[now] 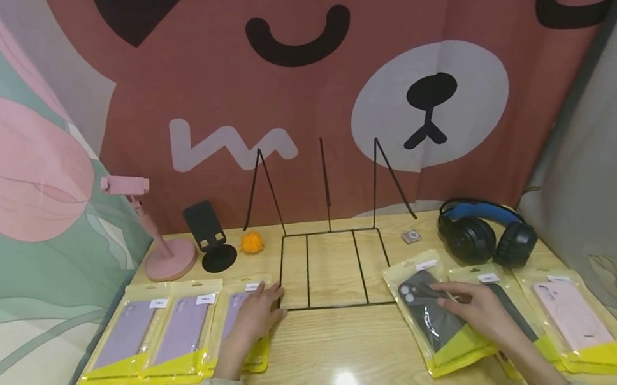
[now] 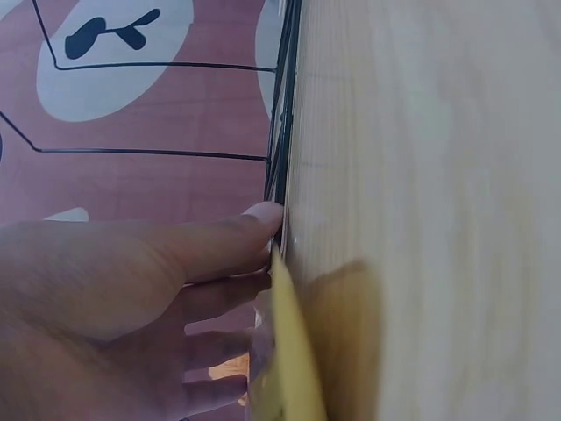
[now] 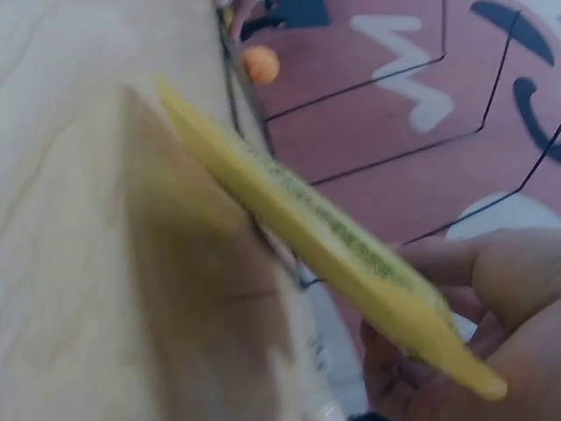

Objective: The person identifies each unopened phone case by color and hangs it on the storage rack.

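My right hand (image 1: pixel 479 309) holds a packaged dark phone case (image 1: pixel 430 315) by its upper part. In the right wrist view the yellow edge of that package (image 3: pixel 324 254) is tilted above the wood, with its shadow beneath. My left hand (image 1: pixel 257 314) lies over the third packaged purple phone case (image 1: pixel 236 307), partly hiding it. Its thumb and fingertips are right at the left front corner of a black wire rack (image 1: pixel 334 307); in the left wrist view the thumb touches the wire (image 2: pixel 282 189). Its fingers look fairly straight.
Two packaged purple cases (image 1: pixel 183 330) lie at left. Another dark case (image 1: pixel 510 306) and a pink case (image 1: pixel 574 314) lie at right. Behind stand a pink phone stand (image 1: pixel 171 261), a black stand (image 1: pixel 205 227), an orange trinket (image 1: pixel 252 243) and headphones (image 1: pixel 472 236).
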Available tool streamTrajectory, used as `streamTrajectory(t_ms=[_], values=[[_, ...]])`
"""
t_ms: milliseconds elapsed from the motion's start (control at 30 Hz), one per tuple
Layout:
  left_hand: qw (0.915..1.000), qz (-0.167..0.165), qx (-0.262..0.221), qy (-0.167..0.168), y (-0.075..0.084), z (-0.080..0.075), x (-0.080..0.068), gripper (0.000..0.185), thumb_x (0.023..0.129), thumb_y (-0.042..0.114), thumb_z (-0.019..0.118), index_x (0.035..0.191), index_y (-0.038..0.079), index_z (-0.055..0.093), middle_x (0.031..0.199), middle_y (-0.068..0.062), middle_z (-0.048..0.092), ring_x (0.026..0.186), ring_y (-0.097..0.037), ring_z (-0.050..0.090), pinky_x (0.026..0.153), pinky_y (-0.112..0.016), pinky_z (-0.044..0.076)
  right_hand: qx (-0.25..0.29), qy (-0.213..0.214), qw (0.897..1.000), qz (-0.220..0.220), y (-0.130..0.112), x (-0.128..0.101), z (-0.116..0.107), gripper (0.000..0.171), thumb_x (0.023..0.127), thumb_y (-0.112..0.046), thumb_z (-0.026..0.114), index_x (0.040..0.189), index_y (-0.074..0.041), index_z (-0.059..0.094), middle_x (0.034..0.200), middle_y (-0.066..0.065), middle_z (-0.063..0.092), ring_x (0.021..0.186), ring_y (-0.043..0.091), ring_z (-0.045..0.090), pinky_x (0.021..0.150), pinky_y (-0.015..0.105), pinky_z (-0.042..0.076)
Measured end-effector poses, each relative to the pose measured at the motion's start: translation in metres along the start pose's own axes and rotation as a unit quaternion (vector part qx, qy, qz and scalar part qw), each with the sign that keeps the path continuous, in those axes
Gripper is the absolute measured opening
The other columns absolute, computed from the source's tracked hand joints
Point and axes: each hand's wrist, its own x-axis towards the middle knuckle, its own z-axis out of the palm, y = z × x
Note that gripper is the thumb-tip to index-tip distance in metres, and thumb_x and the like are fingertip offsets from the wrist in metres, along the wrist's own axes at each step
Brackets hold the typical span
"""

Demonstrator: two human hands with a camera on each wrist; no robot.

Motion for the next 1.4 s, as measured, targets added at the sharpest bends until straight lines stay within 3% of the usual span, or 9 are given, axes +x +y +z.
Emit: streamTrajectory(t_ms=[133,267,433,567,600,800,1033,1300,1400], values=[[0.9999,-0.01,0.0,0.007,0.001,-0.002,0.001,0.046,0.089,0.021,0.069,0.131,0.003,0.059,0.142,-0.012,0.05,0.135,-0.041,0.036,0.107,-0.057,0.032,0.064,-0.002,0.998,-0.021,-0.029,-0.007,-0.001,0.034,0.089,-0.029,0.07,0.121,-0.018,0.069,0.123,0.01,0.064,0.105,0.025,0.062,0.08,0.035,0.054],[0.9997,-0.022,0.004,0.011,0.002,-0.001,0.003,0.045,0.089,0.021,0.069,0.13,0.004,0.06,0.142,-0.01,0.051,0.135,-0.04,0.037,0.107,-0.056,0.032,0.134,0.001,0.986,-0.098,-0.068,-0.014,0.003,0.033,0.089,-0.02,0.07,0.122,-0.018,0.068,0.111,0.003,0.066,0.092,0.01,0.059,0.075,0.025,0.053],[0.9996,-0.025,0.011,0.013,0.002,0.001,0.004,0.046,0.089,0.022,0.07,0.13,0.005,0.06,0.142,-0.008,0.051,0.135,-0.039,0.037,0.107,-0.055,0.033,0.167,0.023,0.949,-0.266,-0.111,-0.015,0.012,0.04,0.084,0.0,0.072,0.121,-0.011,0.068,0.108,0.001,0.064,0.094,0.012,0.058,0.077,0.02,0.05],[0.9994,-0.023,0.015,0.019,0.001,0.003,0.005,0.047,0.088,0.022,0.07,0.13,0.004,0.061,0.141,-0.009,0.052,0.135,-0.039,0.038,0.106,-0.055,0.033,0.191,0.055,0.924,-0.325,-0.133,-0.006,0.022,0.044,0.078,0.009,0.073,0.119,-0.006,0.069,0.106,0.005,0.062,0.094,0.015,0.058,0.078,0.021,0.051],[0.9994,-0.023,0.015,0.019,0.001,0.003,0.005,0.047,0.088,0.022,0.07,0.13,0.004,0.061,0.141,-0.009,0.052,0.135,-0.039,0.038,0.106,-0.055,0.033,0.197,0.061,0.923,-0.325,-0.137,-0.002,0.025,0.044,0.078,0.01,0.073,0.118,-0.004,0.069,0.107,0.006,0.062,0.094,0.015,0.058,0.078,0.021,0.051],[0.9997,-0.016,0.011,0.014,0.004,0.006,0.002,0.047,0.088,0.021,0.07,0.129,0.003,0.06,0.141,-0.011,0.052,0.134,-0.041,0.039,0.106,-0.055,0.033,0.204,0.072,0.942,-0.257,-0.144,0.016,0.039,0.038,0.081,0.005,0.073,0.118,-0.003,0.069,0.111,0.006,0.062,0.094,0.015,0.054,0.07,0.019,0.047],[0.9996,-0.022,0.005,0.016,0.006,0.006,0.0,0.046,0.088,0.021,0.07,0.13,0.003,0.06,0.142,-0.012,0.05,0.135,-0.041,0.037,0.108,-0.055,0.03,0.201,0.075,0.948,-0.236,-0.16,0.024,0.038,0.034,0.085,0.002,0.07,0.119,0.002,0.066,0.109,0.012,0.062,0.083,0.018,0.049,0.07,0.02,0.047],[0.9994,-0.027,0.011,0.015,0.006,0.004,0.002,0.047,0.089,0.021,0.07,0.131,0.004,0.059,0.143,-0.011,0.049,0.135,-0.041,0.037,0.109,-0.055,0.03,0.214,0.083,0.949,-0.215,-0.152,0.085,0.049,0.037,0.089,-0.006,0.068,0.126,-0.007,0.065,0.118,0.01,0.062,0.097,0.02,0.056,0.082,0.028,0.049],[0.9994,-0.03,0.008,0.014,0.005,0.004,0.002,0.048,0.088,0.022,0.07,0.131,0.004,0.059,0.143,-0.011,0.049,0.135,-0.041,0.036,0.109,-0.056,0.029,0.221,0.087,0.947,-0.216,-0.141,0.116,0.056,0.037,0.09,-0.01,0.068,0.127,-0.012,0.064,0.117,0.009,0.062,0.094,0.021,0.056,0.082,0.032,0.048]])
